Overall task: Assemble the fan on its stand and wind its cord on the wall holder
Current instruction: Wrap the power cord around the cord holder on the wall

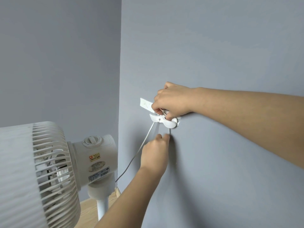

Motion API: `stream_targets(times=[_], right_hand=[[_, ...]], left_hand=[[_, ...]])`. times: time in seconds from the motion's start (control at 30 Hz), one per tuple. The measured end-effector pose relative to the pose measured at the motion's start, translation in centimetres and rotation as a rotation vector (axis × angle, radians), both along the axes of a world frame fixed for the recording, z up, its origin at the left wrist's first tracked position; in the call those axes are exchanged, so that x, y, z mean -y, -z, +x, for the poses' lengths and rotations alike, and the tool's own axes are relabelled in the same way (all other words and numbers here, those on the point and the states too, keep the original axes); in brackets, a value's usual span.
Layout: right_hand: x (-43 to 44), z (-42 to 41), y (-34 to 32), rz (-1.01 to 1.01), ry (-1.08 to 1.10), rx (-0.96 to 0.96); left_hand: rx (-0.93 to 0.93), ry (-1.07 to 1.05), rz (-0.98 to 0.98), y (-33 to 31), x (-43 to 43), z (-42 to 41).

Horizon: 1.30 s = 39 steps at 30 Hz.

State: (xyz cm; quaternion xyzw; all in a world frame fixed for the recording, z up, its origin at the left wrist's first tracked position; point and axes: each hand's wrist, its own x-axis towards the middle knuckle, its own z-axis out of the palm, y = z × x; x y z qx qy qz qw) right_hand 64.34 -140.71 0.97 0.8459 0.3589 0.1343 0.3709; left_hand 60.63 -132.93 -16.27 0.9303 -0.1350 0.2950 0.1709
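A: Cord (144,142): where?

B: White, thin. Its upper end meets the holder (164,121) on the wall (213,55). One run slants down and away from the hands toward the fan (54,162). A short second run drops straight from the holder's underside into the left hand (154,153).

A: Left hand state?

B: Just below the holder, fingers closed, pinching that short run between thumb and fingertips. The forearm comes up from the bottom edge.

A: Right hand (172,101)?

B: Directly above the left, on top of the holder. Fingers curled down over its upper part, gripping it; cord loops show under the fingertips. Whether the fingers also hold cord, cannot tell. The arm enters from the right.

A: Holder itself?

B: White, curved, fixed to the wall. A white strip (146,103) sits on the wall just beyond the right knuckles, partly covered by the hand.

A: Fan?

B: Well to the far side of the left hand, near the wall corner. Grille nearest the camera, motor housing behind it with a dial (92,140) on top and labels on the back. It sits on a white pole (102,209). Wooden floor (88,209) shows below.
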Motion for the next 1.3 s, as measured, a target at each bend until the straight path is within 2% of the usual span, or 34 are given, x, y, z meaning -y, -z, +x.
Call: stream_targets(times=[0.07, 0.17, 0.33, 0.43, 0.5, 0.63, 0.87, 1.1, 1.3], right_hand=[[0.0, -0.1, -0.1, 0.018, 0.018, -0.019], [-0.2, -0.6, -0.3, 0.084, 0.056, -0.058], [-0.3, -0.8, 0.5, -0.042, 0.085, -0.022], [-0.3, -0.9, 0.4, -0.014, 0.082, -0.029], [-0.4, -1.1, 0.3, 0.004, 0.077, -0.039], [-0.5, -1.5, 0.2, -0.013, 0.089, -0.070], [-0.7, -1.3, 0.3, -0.118, 0.136, 0.093], [-1.0, -1.6, -0.1, -0.180, 0.294, 0.040], [-1.1, -1.6, -0.4, -0.135, 0.273, -0.062]], left_hand=[[-0.006, -0.031, -0.020, 0.7, -0.4, 0.8], [-0.082, -0.039, -0.156, 1.0, -1.0, 2.1], [-0.273, -0.092, -0.465, 1.3, -2.6, 2.8], [-0.372, 0.008, -0.724, 1.4, -3.5, 3.3], [-0.385, 0.016, -0.804, 1.4, -4.0, 3.4], [-0.344, -0.097, -0.805, 1.8, -5.0, 3.2], [-0.282, -0.080, -0.891, 1.1, -5.0, 2.7], [-0.353, -0.160, -1.050, 0.0, -4.6, 3.3], [-0.372, -0.143, -1.038, 0.0, -4.5, 3.7]])
